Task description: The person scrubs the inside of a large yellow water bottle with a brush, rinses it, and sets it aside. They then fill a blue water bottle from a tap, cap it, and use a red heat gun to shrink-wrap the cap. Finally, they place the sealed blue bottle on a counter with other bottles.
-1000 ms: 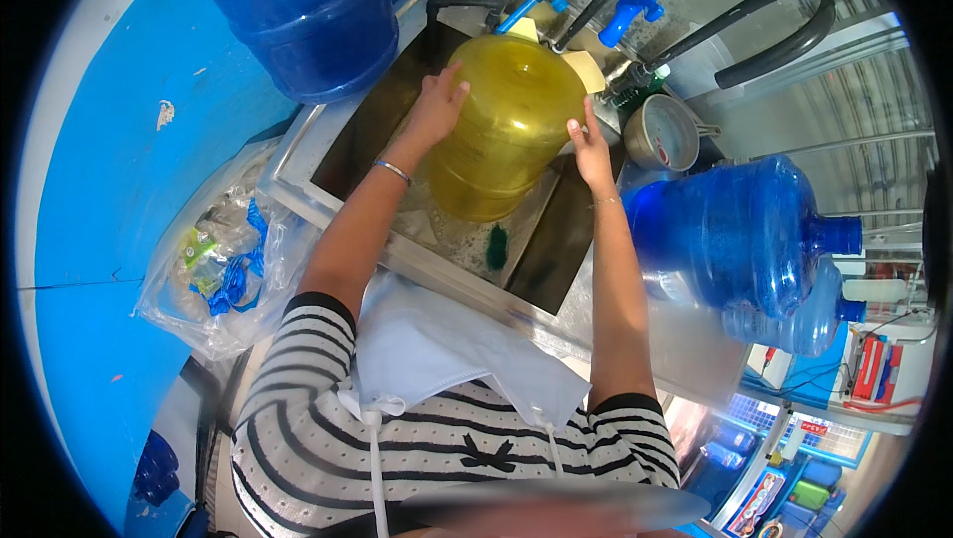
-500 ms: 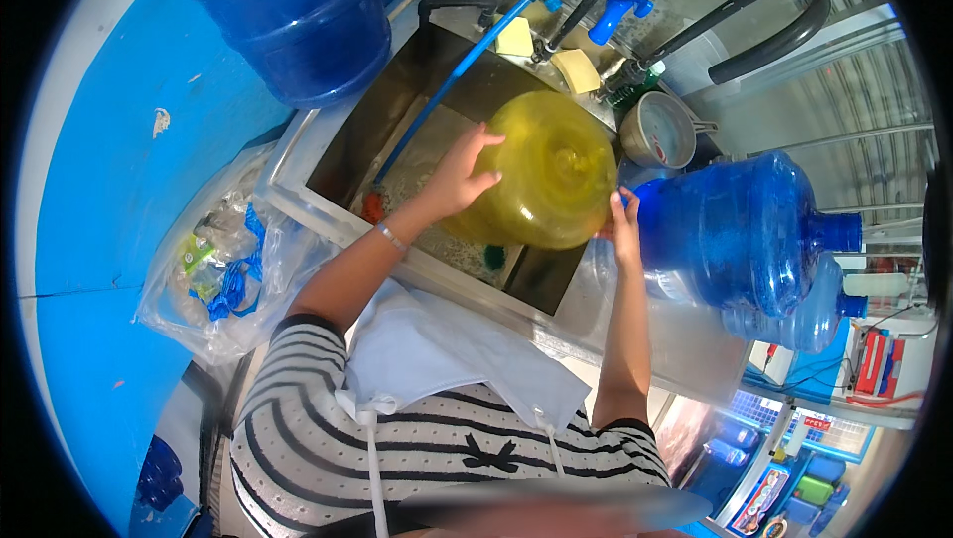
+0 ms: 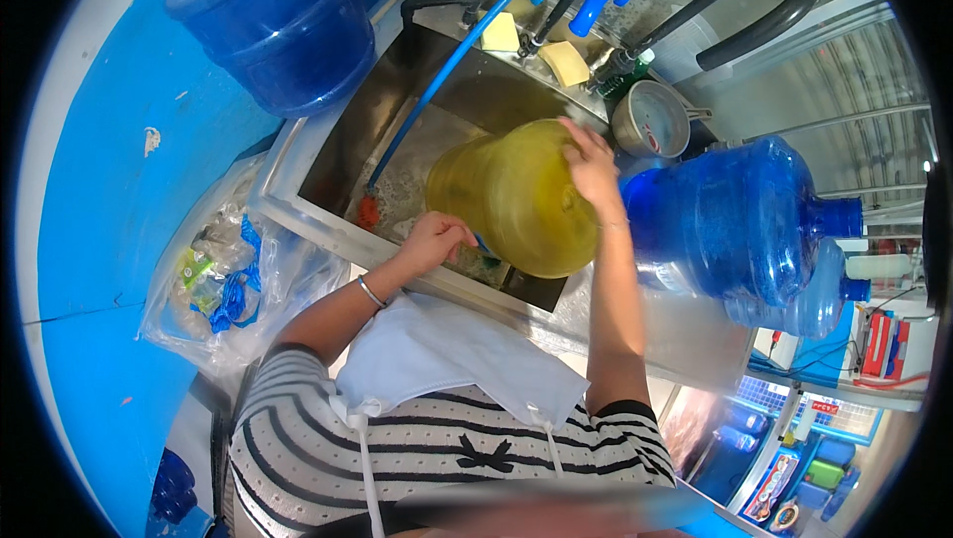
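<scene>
As right fingers (image 3: 578,133) spread on a rounded, translucent yellow jug (image 3: 511,199), left fingers (image 3: 455,227) curl, their hold unclear

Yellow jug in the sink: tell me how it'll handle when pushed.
The yellow jug would probably roll, being round and tipped over. Its smooth-looking wall could slip under the right hand. It seems stiff, with no visible sagging.

- We record one small red sign (image 3: 825,406) with pale characters, at lower right.
- We list one slanted panel (image 3: 770,484) below it, multicoloured, bearing lettering.
- We note one pale patch (image 3: 671,276), possibly a label, on the nearer blue jug (image 3: 740,210); illegible.
- We enter one green wrapper (image 3: 198,266) inside the clear bag (image 3: 177,318); print too small.
</scene>
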### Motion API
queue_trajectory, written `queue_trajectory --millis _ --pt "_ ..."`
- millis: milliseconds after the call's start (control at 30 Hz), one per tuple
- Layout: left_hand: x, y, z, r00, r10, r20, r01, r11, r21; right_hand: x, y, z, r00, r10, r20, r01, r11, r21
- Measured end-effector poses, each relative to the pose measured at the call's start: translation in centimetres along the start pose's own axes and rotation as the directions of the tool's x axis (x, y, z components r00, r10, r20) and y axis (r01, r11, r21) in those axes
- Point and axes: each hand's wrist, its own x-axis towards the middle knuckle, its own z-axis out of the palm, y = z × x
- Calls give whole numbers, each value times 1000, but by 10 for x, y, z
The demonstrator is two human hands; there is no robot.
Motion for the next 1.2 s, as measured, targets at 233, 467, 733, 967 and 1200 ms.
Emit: queue_trajectory --millis 233,467,733,967,1200 --pt "16 40 -39 649 572 -502 -464 820 334 -60 -92 27 558 -815 155 651 546 527" --pt "14 54 -99 707 550 -445 -210 764 610 -120 -40 11 749 -662 23 553 644 529" --pt "10 11 -134 735 274 -620 12 909 416 -122 -24 27 959 -279 -40 270 867 420" --pt "70 -9 -166 671 182 -718 -29 975 221 -37 -79 102 946 -292 -141 322 795 514" --pt "168 58 -148 720 49 -692 166 956 241 57 -31 70 995 -70 71 -27 500 865"
